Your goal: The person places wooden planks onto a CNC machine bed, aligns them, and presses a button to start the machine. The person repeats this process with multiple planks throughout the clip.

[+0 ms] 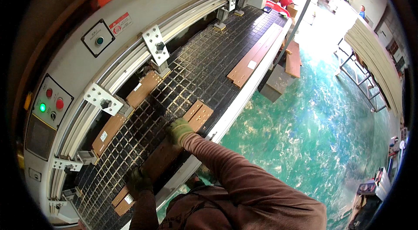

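Brown wooden board (163,158), long, flat, drilled.

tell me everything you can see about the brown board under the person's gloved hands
The brown board is a long, flat, wood-look plank lying on the machine's black gridded bed, running diagonally along the bed near its front edge. It has lengthwise grooves. The right hand, in a greenish glove, presses on it toward its far end; the left hand, in a darker glove, rests on its near part. Both ends stick out past the gloves. Similar boards lie farther along the bed.
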The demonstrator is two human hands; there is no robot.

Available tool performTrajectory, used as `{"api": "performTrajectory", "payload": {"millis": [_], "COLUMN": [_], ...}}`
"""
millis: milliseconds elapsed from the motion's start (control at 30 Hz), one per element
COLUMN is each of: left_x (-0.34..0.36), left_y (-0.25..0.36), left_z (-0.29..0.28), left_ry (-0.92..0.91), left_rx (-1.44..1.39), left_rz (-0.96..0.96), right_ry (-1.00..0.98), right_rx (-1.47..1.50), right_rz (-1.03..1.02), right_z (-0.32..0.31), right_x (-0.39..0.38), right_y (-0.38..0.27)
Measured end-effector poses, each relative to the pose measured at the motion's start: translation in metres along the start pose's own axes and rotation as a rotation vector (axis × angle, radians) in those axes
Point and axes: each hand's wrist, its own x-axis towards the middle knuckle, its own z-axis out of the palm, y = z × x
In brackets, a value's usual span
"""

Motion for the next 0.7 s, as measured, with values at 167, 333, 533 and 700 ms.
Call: {"api": "performTrajectory", "payload": {"millis": [167,333,533,700], "left_x": [-0.007,0.011,0.011,0.009], "left_y": [-0.01,-0.03,-0.033,-0.039], "left_z": [-0.005,0.044,0.048,0.065], "left_ry": [-0.003,0.053,0.014,0.089], "left_rx": [0.051,-0.076,0.02,0.03], "left_rz": [-0.025,-0.058,-0.136,-0.044], "right_ry": [0.014,0.151,0.299,0.259], "right_rx": [-0.047,0.082,-0.056,0.108], "right_rz": [-0.027,0.154,-0.017,0.071], "right_z": [0.017,0.132,0.146,0.097], "right_x": [0.016,0.087,0.082,0.049], "right_y": [-0.012,0.019,0.02,0.015]}}
